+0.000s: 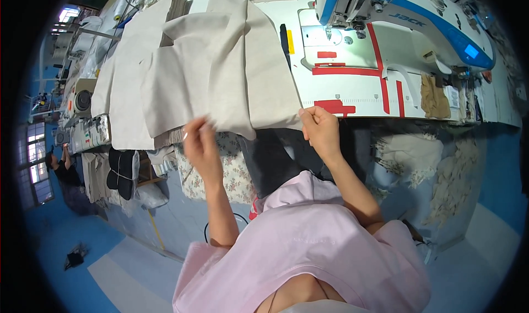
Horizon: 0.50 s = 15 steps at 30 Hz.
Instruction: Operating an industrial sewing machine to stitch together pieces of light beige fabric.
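Note:
Beige cut fabric pieces (220,76) lie overlapping on the white table, with a fold running down the middle of the front one. My right hand (322,132) pinches the near right corner of that piece at the table's front edge. Over the fabric's front edge is my left hand (201,150), its fingers curled and smeared by motion; whether it touches the cloth I cannot make out. To the right of the fabric stands a blue and white sewing machine (408,21), its needle (329,33) above the metal plate.
Red tape strips (347,70) mark the white tabletop (361,106). A black and a yellow strip lie beside the fabric. Brown cloth (434,97) sits at the table's right front. Below are a floral cloth (212,170) and fabric scraps (408,153). Another person (69,175) is far left.

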Available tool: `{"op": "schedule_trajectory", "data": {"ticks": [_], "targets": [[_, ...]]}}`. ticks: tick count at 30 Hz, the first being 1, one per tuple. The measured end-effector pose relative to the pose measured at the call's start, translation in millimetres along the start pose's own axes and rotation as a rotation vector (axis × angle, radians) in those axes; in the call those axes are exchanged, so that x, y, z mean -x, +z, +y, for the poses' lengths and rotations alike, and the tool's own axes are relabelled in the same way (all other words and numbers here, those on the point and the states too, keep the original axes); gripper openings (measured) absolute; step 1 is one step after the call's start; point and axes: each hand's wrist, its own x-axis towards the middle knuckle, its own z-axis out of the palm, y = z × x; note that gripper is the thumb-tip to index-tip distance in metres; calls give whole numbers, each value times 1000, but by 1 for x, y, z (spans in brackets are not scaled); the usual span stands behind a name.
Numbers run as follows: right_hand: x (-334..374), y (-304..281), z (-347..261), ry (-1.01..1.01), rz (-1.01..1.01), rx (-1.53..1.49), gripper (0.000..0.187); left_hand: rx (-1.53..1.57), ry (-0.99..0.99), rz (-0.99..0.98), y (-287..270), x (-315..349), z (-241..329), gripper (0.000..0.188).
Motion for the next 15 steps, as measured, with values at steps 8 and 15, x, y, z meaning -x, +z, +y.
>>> {"op": "schedule_trajectory", "data": {"ticks": [8,15], "targets": [[15,0,8,-185,66,67,22,-813,683,-431,176,-186,-41,27],[41,-86,49,-211,304,440,16,-372,581,-450,222,-140,-34,46]]}}
